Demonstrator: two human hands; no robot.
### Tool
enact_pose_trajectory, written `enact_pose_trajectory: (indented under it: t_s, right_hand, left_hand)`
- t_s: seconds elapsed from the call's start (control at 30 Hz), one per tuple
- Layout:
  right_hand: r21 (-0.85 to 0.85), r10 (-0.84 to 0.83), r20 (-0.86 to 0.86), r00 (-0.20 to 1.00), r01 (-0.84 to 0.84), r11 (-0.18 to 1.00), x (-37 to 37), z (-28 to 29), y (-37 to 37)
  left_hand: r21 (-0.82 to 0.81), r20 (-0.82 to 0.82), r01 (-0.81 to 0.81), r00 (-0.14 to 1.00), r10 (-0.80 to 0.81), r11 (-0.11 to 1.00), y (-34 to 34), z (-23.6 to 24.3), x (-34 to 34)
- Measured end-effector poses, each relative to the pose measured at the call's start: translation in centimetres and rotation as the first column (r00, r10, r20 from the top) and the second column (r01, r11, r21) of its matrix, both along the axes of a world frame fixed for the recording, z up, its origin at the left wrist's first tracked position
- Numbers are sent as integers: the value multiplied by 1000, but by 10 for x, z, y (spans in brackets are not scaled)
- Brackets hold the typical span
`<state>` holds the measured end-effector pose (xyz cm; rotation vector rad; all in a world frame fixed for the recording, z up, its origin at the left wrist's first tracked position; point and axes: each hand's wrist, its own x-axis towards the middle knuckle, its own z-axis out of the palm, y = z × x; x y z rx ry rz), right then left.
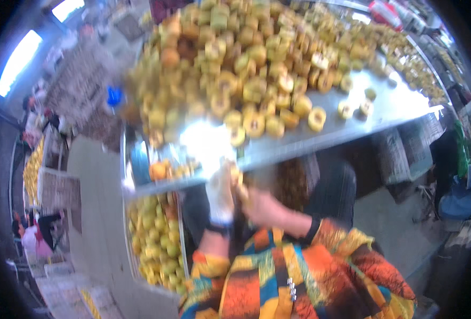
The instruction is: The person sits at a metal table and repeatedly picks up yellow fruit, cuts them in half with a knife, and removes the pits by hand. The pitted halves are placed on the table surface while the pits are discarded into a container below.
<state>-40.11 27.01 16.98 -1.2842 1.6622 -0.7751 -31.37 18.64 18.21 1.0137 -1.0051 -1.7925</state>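
Note:
My left hand, in a white glove, is at the near edge of the metal table, its fingers closed around a small yellow fruit. Bare and smeared by motion, my right hand is closed close against it; whatever it grips is too blurred to make out. Just beyond both hands, a large heap of cut yellow fruit covers much of the metal table. Many pieces show a pale cut face with a dark hollow or stone in the middle.
A crate of whole yellow-green fruit stands below the table at left. Several orange pieces lie in the table's near left corner. A blue object is beyond its left side. Stacked crates stand at right; a person is at far left.

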Motion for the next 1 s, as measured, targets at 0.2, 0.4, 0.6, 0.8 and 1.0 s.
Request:
enact_pose_trajectory:
  t_s: [0.2, 0.4, 0.6, 0.8, 1.0]
  right_hand:
    - [153, -100, 113, 989, 82, 985, 2, 22, -1]
    - [306, -143, 439, 887, 1, 952, -2, 20, 5]
    - [327, -122, 625, 771, -117, 938, -8, 10, 10]
    - [309, -170, 847, 504, -206, 928, -5, -3, 14]
    - [135, 20, 795, 606, -209, 969, 6, 2, 5]
  left_hand:
    - [194, -17, -90, 995, 95, 977, -3, -5, -14]
    - [312, -227, 161, 970, -92, 936, -14, -38, -3]
    - [106, 123, 80, 988, -93, 991, -9, -18, -3]
    - [214, -94, 78, 994, -59, 974, -7, -17, -1]
    - [350, -131, -89, 981, 143, 932, -6, -7, 23]
